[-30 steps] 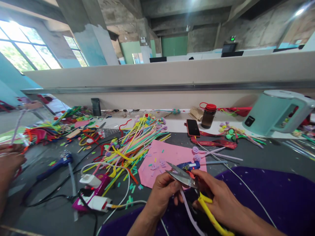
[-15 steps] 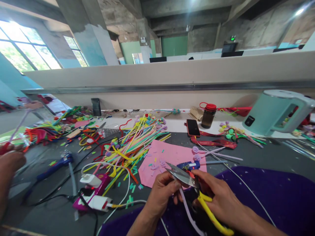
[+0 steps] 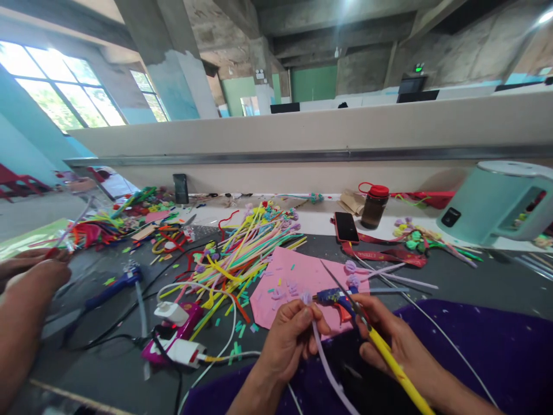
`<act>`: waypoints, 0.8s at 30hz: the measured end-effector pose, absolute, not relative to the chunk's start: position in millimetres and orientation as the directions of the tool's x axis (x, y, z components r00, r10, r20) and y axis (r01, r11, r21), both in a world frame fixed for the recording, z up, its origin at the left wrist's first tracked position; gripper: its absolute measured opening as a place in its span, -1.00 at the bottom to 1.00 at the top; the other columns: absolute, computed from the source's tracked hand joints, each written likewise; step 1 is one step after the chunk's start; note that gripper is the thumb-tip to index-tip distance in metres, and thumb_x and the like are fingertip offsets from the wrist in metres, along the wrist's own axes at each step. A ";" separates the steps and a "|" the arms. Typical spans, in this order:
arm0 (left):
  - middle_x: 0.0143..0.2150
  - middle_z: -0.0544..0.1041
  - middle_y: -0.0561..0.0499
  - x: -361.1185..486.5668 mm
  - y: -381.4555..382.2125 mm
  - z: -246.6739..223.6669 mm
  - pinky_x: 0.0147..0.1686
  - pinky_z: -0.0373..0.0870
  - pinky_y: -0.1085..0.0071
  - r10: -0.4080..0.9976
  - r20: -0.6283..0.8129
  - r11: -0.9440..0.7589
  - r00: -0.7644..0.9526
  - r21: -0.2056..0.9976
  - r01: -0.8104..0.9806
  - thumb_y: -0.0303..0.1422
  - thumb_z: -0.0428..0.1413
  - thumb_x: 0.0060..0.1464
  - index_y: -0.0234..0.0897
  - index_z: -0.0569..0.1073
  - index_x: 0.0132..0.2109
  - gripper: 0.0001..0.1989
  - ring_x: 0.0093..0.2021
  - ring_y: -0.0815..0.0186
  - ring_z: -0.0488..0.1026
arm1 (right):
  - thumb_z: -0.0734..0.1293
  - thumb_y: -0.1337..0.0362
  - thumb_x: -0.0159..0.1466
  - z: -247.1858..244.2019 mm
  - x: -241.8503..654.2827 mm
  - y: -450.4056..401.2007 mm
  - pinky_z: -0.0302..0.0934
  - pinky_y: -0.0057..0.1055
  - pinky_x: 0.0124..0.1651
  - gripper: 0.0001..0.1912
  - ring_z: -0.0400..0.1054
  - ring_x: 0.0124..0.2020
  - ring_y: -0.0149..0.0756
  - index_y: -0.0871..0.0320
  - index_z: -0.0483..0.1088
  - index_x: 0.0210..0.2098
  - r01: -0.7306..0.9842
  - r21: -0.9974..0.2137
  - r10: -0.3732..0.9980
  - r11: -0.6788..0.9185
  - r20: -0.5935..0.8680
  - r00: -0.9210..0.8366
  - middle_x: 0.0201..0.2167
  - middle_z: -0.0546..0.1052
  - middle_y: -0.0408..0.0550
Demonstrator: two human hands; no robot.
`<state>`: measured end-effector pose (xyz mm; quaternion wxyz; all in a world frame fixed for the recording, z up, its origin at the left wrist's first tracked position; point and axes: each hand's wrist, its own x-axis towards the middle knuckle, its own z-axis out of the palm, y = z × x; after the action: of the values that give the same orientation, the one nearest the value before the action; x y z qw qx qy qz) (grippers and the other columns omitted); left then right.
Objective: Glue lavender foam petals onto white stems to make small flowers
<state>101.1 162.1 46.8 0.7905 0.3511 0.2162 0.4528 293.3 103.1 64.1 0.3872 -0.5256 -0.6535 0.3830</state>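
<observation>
Nearest: left hand [image 3: 291,331], thumb and fingers pinched together on a thin fuzzy lilac stem [image 3: 327,363]. Curled lilac tip [image 3: 306,297] pokes up above the pinch; rest of stem bends down to the bottom edge, between both hands. Right hand [image 3: 391,337], fingers clamped on metal scissors with long yellow handles [image 3: 391,362], blades angled up-left over a flat pink sheet [image 3: 279,268], apart from the stem. Blades seen edge-on, can't tell if spread. Dark purple cloth [image 3: 484,340] under the forearms.

Just past the hands: blue glue gun with orange trigger [image 3: 332,296] on the pink sheet, small lilac scraps [image 3: 276,294] left of it, fuzzy lilac flowers on stems [image 3: 353,280] at its right edge. Left: magenta power strip with white plugs [image 3: 194,316]; co-worker's hand [image 3: 49,274] at far left, finger state unclear.

Further: heap of multicoloured fuzzy stems [image 3: 253,248], red-cased phone [image 3: 346,227], red printed lanyard [image 3: 389,254], dark bottle with red lid [image 3: 374,207], mint-green kettle [image 3: 484,204].

Back: long beige partition [image 3: 302,135], large paned window [image 3: 64,86] far left.
</observation>
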 end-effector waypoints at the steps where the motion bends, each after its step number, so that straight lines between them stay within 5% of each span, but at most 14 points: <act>1: -0.58 0.51 -0.02 101.1 162.2 46.0 -0.83 0.08 0.71 0.866 -0.015 0.344 0.501 0.746 -0.571 -0.32 0.13 -0.02 -0.39 0.45 -0.42 -0.82 -0.77 0.55 0.28 | 0.28 0.27 0.09 61.5 293.4 103.7 0.21 -0.55 -0.42 -0.47 0.29 -0.44 -0.40 0.09 0.13 0.05 0.381 -0.913 0.985 0.143 0.095 -0.142 -0.39 0.39 -0.16; 12: -0.65 0.40 0.06 99.5 162.6 46.1 -0.82 -0.02 0.70 0.836 -0.041 0.413 0.547 0.703 -0.579 -0.30 0.08 0.04 -0.38 0.39 -0.43 -0.79 -0.79 0.59 0.17 | 0.25 0.35 0.11 57.7 287.5 105.0 0.15 -0.55 -0.46 -0.52 0.21 -0.51 -0.45 0.09 0.13 0.03 0.322 -0.939 0.986 0.116 0.070 -0.149 -0.45 0.33 -0.21; 24: -0.66 0.43 0.02 101.0 157.8 41.7 -0.80 0.04 0.72 0.797 -0.037 0.459 0.603 0.686 -0.565 -0.28 0.15 -0.04 -0.40 0.39 -0.47 -0.76 -0.77 0.58 0.21 | 0.31 0.37 -0.01 53.7 287.7 99.5 0.16 -0.46 -0.41 -0.30 0.29 -0.47 -0.37 0.00 0.00 0.09 0.689 -0.693 0.977 0.215 0.147 -0.157 -0.34 0.43 -0.19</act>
<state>101.0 157.8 41.7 0.8349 0.3230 0.1798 0.4079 287.7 99.5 53.7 0.2964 -0.5776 -0.7208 0.2429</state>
